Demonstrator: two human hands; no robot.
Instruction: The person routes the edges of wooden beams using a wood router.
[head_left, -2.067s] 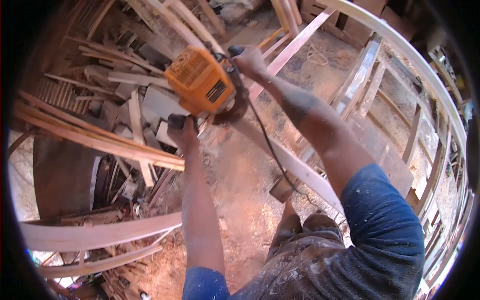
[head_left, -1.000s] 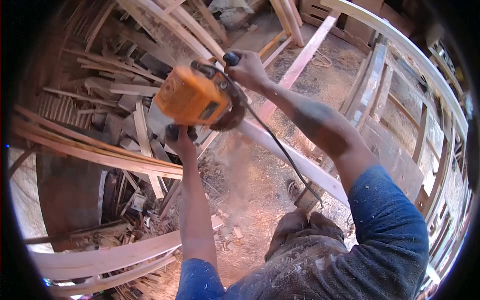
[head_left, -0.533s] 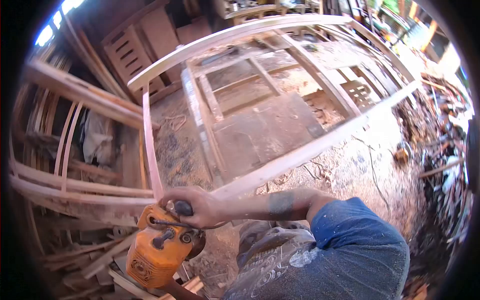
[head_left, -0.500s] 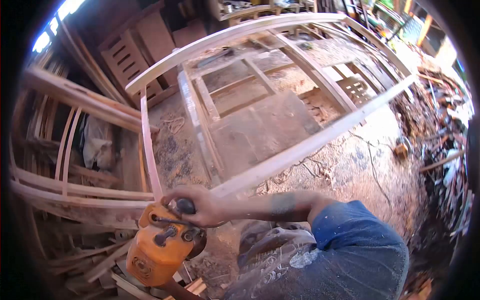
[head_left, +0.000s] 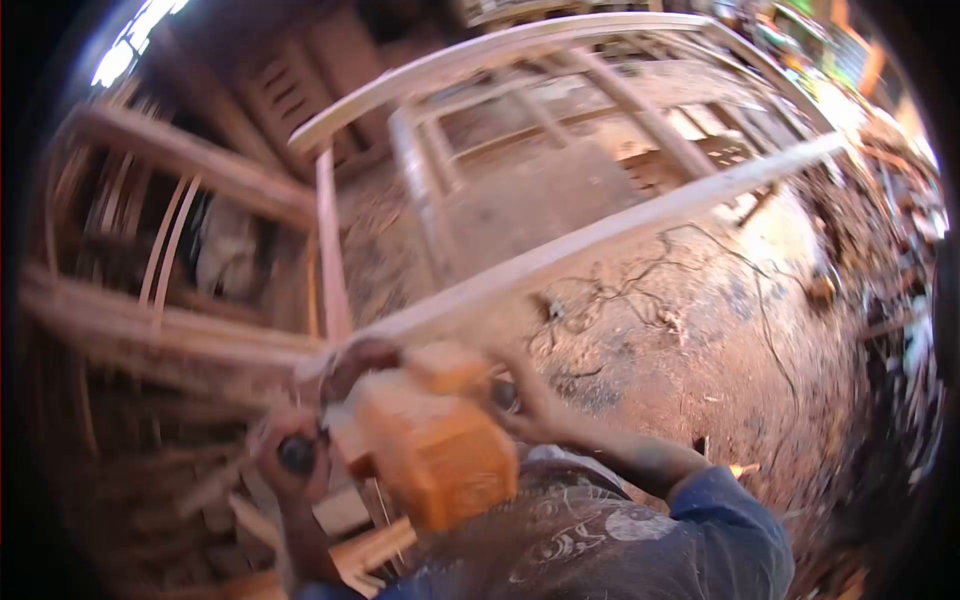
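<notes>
An orange power tool point(head_left: 430, 450), which looks like a plunge router, is held in front of my torso, blurred by motion. My left hand point(head_left: 290, 450) is closed round its black handle on the left side. On the opposite side, the fingers of my right hand point(head_left: 525, 400) wrap round the other dark handle. Just beyond the tool is the near left corner of a large wooden frame point(head_left: 620, 225), made of long pale rails joined by shorter bars. Whether the tool touches that corner is not clear. The tool's base is partly hidden.
Another wooden frame point(head_left: 200, 190) stands at the left. Inside the big frame lies a flat board point(head_left: 540, 195) among wooden bars. A dark cord point(head_left: 760, 320) trails over the dusty ground. Wood scraps point(head_left: 370, 545) lie lower left, and a debris pile point(head_left: 890, 260) lines the right.
The router has moved right and turned, so both side handles now show. My left hand has come into view on one handle. The view has shifted slightly.
</notes>
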